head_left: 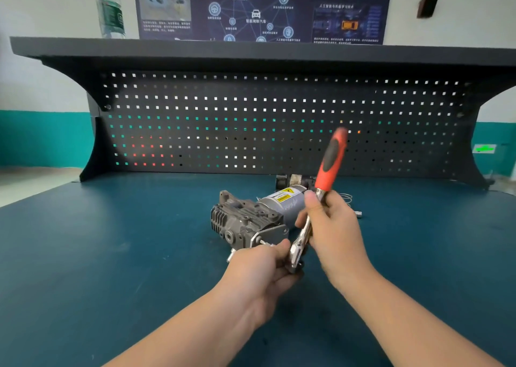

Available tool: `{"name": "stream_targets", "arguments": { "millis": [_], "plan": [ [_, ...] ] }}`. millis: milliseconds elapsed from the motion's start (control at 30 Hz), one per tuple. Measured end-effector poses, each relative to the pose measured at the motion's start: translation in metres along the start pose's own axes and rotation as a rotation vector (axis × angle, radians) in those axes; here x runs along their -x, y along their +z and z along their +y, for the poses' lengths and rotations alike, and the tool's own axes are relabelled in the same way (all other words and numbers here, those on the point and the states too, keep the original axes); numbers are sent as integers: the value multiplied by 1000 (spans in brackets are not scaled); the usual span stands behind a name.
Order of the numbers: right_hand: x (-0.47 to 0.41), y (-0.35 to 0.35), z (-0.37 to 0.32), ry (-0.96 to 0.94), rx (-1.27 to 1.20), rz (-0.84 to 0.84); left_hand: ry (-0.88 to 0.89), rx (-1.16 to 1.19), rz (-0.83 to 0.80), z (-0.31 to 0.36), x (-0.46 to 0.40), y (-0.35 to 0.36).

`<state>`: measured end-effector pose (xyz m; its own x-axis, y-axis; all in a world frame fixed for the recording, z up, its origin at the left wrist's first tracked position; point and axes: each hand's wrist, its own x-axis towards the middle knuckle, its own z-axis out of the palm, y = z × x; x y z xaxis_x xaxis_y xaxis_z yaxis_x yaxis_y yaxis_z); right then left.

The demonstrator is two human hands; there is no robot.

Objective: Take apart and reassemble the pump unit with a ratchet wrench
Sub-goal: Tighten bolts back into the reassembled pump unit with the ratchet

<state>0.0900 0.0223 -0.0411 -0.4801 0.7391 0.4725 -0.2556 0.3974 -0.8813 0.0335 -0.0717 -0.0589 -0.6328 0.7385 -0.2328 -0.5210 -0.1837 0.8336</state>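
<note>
The grey metal pump unit (251,221) lies on the blue-green bench top (111,255), its silver motor cylinder with a yellow warning label pointing back right. My right hand (332,227) grips the metal shank of the ratchet wrench (331,160), whose red and black handle points up and away. The wrench's head (296,255) sits low, just in front of the pump's near end. My left hand (262,271) holds that head, fingers curled around it, right beside a small bolt sticking out of the pump's bracket.
A black pegboard back panel (279,121) with a shelf on top rises behind the bench. A plastic water bottle (110,9) stands on the shelf at left. Small metal parts and a thin wire (354,207) lie behind my right hand.
</note>
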Motion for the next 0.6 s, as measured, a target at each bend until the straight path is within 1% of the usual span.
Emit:
{"name": "stream_targets", "arguments": {
  "millis": [67, 100, 133, 167, 200, 233, 267, 333, 400, 433, 467, 500, 533, 600],
  "plan": [
    [-9, -2, 6, 472, -319, 57, -4, -2, -3, 0, 1, 1],
    [-10, -3, 9, 633, -475, 74, -5, -4, -8, 0, 2, 1],
    [-9, -4, 11, 717, -560, 87, -5, -6, -14, 0, 2, 1],
    [-8, -4, 12, 734, -575, 81, -4, -8, -20, -1, 2, 1],
    [-8, -4, 12, 693, -543, 66, 0, -11, -25, -1, 2, 1],
    [-8, -3, 11, 589, -476, 47, 10, -16, -25, -1, 2, 1],
    [-7, -2, 8, 437, -371, 26, 21, -21, -25, -1, 2, 1],
    [-2, -3, -1, 54, -110, -22, 35, -36, -27, -1, 2, 2],
    [7, -4, -7, -329, 49, -110, 32, -51, -37, -1, 3, 3],
    [13, -4, -8, -480, 123, -168, 22, -58, -48, -1, 3, 2],
    [17, -2, -6, -581, 201, -210, 7, -63, -55, 0, 3, 2],
    [19, 1, -5, -614, 252, -231, -13, -60, -46, 0, 1, 1],
    [19, 3, -5, -575, 268, -233, -32, -50, -23, -1, -1, -1],
    [12, 5, -2, -344, 216, -179, -59, -28, 20, -1, -2, -2]
  ]
}}
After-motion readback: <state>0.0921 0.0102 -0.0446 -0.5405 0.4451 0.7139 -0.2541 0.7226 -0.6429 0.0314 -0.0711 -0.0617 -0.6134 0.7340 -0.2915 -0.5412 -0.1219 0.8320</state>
